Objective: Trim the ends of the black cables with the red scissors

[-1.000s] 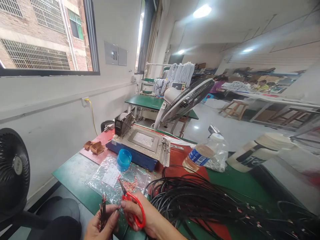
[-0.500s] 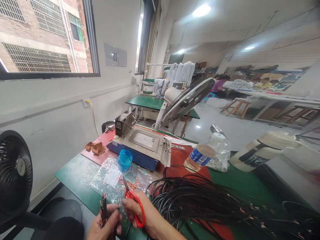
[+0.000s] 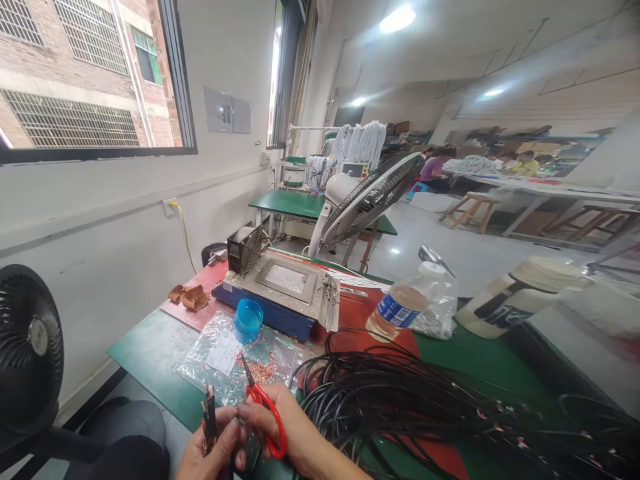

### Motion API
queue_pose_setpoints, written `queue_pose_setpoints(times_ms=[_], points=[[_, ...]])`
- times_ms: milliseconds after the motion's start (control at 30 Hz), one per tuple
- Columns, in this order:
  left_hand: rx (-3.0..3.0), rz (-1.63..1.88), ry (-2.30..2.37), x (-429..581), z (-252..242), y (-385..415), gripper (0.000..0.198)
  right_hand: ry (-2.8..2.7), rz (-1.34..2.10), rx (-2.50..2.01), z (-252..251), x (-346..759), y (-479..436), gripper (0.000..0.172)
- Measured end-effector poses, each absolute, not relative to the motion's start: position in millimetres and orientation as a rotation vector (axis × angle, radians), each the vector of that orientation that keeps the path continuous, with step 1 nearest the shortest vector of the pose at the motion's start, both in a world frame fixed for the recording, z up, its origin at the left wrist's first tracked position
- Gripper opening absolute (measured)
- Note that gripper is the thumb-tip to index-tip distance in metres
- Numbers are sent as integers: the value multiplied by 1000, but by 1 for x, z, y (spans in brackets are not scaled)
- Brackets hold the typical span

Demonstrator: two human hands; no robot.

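Observation:
Several black cables (image 3: 209, 415) with bare copper-coloured ends stand up out of my left hand (image 3: 216, 445), which is closed around them. Its thumb and forefinger pinch a cable end that is mostly hidden. My right hand (image 3: 273, 413) holds red-handled scissors (image 3: 264, 408) in the palm, blades pointing up and away. The right fingertips meet the left ones at the same cable end. Beyond the hands, a clear plastic bag (image 3: 197, 353) lies flat with small red and orange scraps (image 3: 263, 369) on it. A blue plastic cup (image 3: 249, 321) stands on the bag's far part.
A blue solder pot (image 3: 265, 308) with a small fan (image 3: 245, 250) sits behind the cup. Black cable bundles (image 3: 380, 400) cover the right side. A bottle (image 3: 395, 310) and a jug (image 3: 525, 293) stand beyond them. A black fan (image 3: 33, 340) is at left. Other people sit far back.
The right fingertips have closed in on the left ones at the cable end, and the scissors have shifted slightly left. The whole view has moved a little.

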State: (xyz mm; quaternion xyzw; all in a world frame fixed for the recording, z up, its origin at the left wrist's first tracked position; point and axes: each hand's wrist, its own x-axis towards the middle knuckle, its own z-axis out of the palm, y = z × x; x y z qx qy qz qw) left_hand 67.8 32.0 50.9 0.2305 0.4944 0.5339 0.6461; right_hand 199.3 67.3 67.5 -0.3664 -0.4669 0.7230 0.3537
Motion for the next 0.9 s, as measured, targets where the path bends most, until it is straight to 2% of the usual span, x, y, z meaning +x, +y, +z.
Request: queue_pose_setpoints(times_ms=[600, 767, 900], points=[[443, 1169, 1071, 66, 57, 32, 36, -1193, 1882, -949, 65, 200, 69, 51], [458, 1173, 1025, 68, 55, 31, 31, -1228, 1861, -961, 62, 200, 69, 50], [392, 1237, 1056, 66, 48, 31, 36, -1268, 1810, -1013, 59, 201, 69, 49]])
